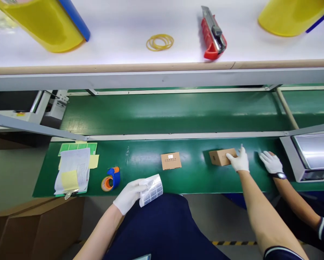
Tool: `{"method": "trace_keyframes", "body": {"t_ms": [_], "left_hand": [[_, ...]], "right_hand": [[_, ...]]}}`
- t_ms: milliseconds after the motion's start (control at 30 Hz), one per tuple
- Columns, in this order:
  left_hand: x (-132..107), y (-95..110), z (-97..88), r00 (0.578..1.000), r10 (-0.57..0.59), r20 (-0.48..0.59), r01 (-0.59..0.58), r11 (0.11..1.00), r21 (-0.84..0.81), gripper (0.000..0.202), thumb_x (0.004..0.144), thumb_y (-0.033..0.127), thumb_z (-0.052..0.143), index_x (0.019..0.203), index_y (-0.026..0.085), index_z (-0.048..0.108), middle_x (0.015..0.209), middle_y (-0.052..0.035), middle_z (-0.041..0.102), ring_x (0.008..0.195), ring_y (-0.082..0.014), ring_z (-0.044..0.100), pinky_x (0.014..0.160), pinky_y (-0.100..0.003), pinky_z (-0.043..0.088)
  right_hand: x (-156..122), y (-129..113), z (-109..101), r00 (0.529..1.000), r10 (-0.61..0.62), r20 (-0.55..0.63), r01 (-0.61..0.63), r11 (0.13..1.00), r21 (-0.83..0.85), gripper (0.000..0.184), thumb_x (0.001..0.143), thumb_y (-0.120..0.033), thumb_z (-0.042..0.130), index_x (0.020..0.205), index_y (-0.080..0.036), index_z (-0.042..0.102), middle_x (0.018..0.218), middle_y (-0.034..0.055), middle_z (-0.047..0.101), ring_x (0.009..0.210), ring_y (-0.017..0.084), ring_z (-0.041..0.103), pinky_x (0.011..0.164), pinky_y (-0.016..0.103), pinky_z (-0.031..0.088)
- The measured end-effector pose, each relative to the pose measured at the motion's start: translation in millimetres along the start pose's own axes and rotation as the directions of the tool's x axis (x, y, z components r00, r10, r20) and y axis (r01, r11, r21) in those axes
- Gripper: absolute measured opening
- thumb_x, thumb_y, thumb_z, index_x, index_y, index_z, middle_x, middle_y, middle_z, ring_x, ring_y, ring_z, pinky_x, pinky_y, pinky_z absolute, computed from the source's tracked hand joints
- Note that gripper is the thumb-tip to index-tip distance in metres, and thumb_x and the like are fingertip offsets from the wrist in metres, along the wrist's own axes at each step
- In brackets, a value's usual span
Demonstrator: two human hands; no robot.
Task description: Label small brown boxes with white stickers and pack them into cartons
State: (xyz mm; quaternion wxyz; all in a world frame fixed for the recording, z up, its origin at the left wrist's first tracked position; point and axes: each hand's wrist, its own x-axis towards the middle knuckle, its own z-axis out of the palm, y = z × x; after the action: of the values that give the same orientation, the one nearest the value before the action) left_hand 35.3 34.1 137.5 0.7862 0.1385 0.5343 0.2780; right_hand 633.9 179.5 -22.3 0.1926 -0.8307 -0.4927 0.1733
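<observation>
Left hand (130, 195): grasping silver label roll (151, 190), near-left of stickered carton (171, 161).
Right hand (240, 161): touching second box (220, 157), right of stickered carton; firm grip or not, cannot tell.
Tape dispenser (115, 177): left of stickered carton.

You are seeing printed marks, but none is reading clearly. In the middle of the bench (140, 151), a flat carton (172, 165) is showing dark characters too small to make out, and a white label (170, 156) is sitting above them. To its right, a second carton (223, 155) is bearing an illegible dark mark on its left face. The roll of silver labels (152, 190) you are holding is showing indistinct print. At left, papers (76, 160) are carrying fine, unreadable lines.
</observation>
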Motion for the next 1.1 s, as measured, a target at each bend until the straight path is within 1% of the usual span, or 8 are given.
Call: {"method": "trace_keyframes", "body": {"t_ms": [100, 233, 400, 700, 767, 867, 933, 1100], "left_hand": [[0, -2, 16.5, 1.000, 0.009, -0.021, -0.009, 1.000, 0.015, 0.051, 0.074, 0.038, 0.088, 0.118, 0.016, 0.078, 0.116, -0.0150, 0.078, 0.118, -0.0393, 0.068, 0.101, -0.047, 0.053], [-2, -6, 33.6, 0.999, 0.041, -0.020, -0.039, 0.998, 0.056, 0.049, 0.073, 0.041, 0.087, 0.114, 0.016, 0.079, 0.115, -0.0140, 0.079, 0.117, -0.0389, 0.068, 0.099, -0.046, 0.053], [-8, -19, 37.0, 0.998, 0.058, 0.011, -0.058, 0.997, 0.048, 0.049, 0.077, 0.037, 0.085, 0.121, 0.017, 0.076, 0.121, -0.0138, 0.077, 0.116, -0.0363, 0.069, 0.099, -0.044, 0.053], [-18, -29, 40.4, 0.993, 0.121, 0.003, -0.121, 0.993, -0.013, 0.047, 0.083, 0.035, 0.081, 0.125, 0.017, 0.075, 0.125, -0.0137, 0.076, 0.122, -0.0361, 0.067, 0.103, -0.043, 0.051], [-17, -30, 39.3, 0.993, 0.122, 0.001, -0.122, 0.992, -0.043, 0.047, 0.083, 0.035, 0.081, 0.126, 0.017, 0.075, 0.127, -0.0140, 0.075, 0.123, -0.0358, 0.067, 0.103, -0.042, 0.051], [-14, -32, 34.2, 0.992, 0.120, -0.029, -0.121, 0.991, -0.049, 0.043, 0.084, 0.034, 0.080, 0.124, 0.018, 0.076, 0.125, -0.0131, 0.077, 0.119, -0.0344, 0.069, 0.100, -0.041, 0.053], [-12, -33, 31.2, 0.992, 0.115, -0.048, -0.117, 0.992, -0.043, 0.040, 0.085, 0.034, 0.080, 0.122, 0.018, 0.077, 0.122, -0.0126, 0.078, 0.116, -0.0337, 0.070, 0.097, -0.039, 0.053], [-6, -24, 33.0, 0.995, 0.091, -0.043, -0.094, 0.994, -0.058, 0.043, 0.084, 0.034, 0.080, 0.124, 0.017, 0.076, 0.127, -0.0136, 0.076, 0.121, -0.0350, 0.068, 0.099, -0.040, 0.054]], "right_hand": [[-32, -44, 34, 0.991, -0.123, 0.054, 0.117, 0.988, 0.097, 0.110, 0.071, -0.063, 0.073, 0.160, -0.013, 0.033, 0.138, 0.0224, 0.058, 0.125, 0.038, 0.057, 0.108, 0.052, 0.045], [-73, -106, 73, 0.977, -0.189, 0.101, 0.165, 0.964, 0.207, 0.106, 0.076, -0.059, 0.072, 0.163, -0.017, 0.028, 0.144, 0.0207, 0.054, 0.131, 0.036, 0.053, 0.113, 0.053, 0.043], [-101, -151, 91, 0.957, -0.231, 0.174, 0.183, 0.949, 0.257, 0.100, 0.079, -0.053, 0.072, 0.163, -0.024, 0.027, 0.150, 0.0187, 0.049, 0.137, 0.035, 0.049, 0.113, 0.054, 0.044], [-115, -166, 87, 0.937, -0.271, 0.219, 0.216, 0.945, 0.247, 0.098, 0.079, -0.050, 0.072, 0.162, -0.024, 0.026, 0.147, 0.0182, 0.051, 0.133, 0.035, 0.053, 0.108, 0.053, 0.048], [-113, -165, 81, 0.929, -0.310, 0.203, 0.257, 0.934, 0.250, 0.089, 0.083, -0.048, 0.067, 0.161, -0.023, 0.030, 0.145, 0.0178, 0.053, 0.131, 0.034, 0.054, 0.108, 0.054, 0.048], [-101, -163, 68, 0.910, -0.368, 0.191, 0.299, 0.902, 0.310, 0.064, 0.090, -0.040, 0.052, 0.150, -0.018, 0.045, 0.129, 0.0162, 0.062, 0.121, 0.032, 0.058, 0.109, 0.055, 0.047], [-90, -163, 62, 0.888, -0.392, 0.240, 0.291, 0.883, 0.368, 0.053, 0.091, -0.034, 0.046, 0.140, -0.016, 0.053, 0.113, 0.0122, 0.068, 0.108, 0.028, 0.064, 0.106, 0.051, 0.049], [-77, -174, 66, 0.823, -0.429, 0.373, 0.266, 0.870, 0.414, 0.046, 0.086, -0.027, 0.049, 0.130, -0.020, 0.061, 0.092, 0.0017, 0.072, 0.084, 0.019, 0.069, 0.094, 0.040, 0.055]]}}
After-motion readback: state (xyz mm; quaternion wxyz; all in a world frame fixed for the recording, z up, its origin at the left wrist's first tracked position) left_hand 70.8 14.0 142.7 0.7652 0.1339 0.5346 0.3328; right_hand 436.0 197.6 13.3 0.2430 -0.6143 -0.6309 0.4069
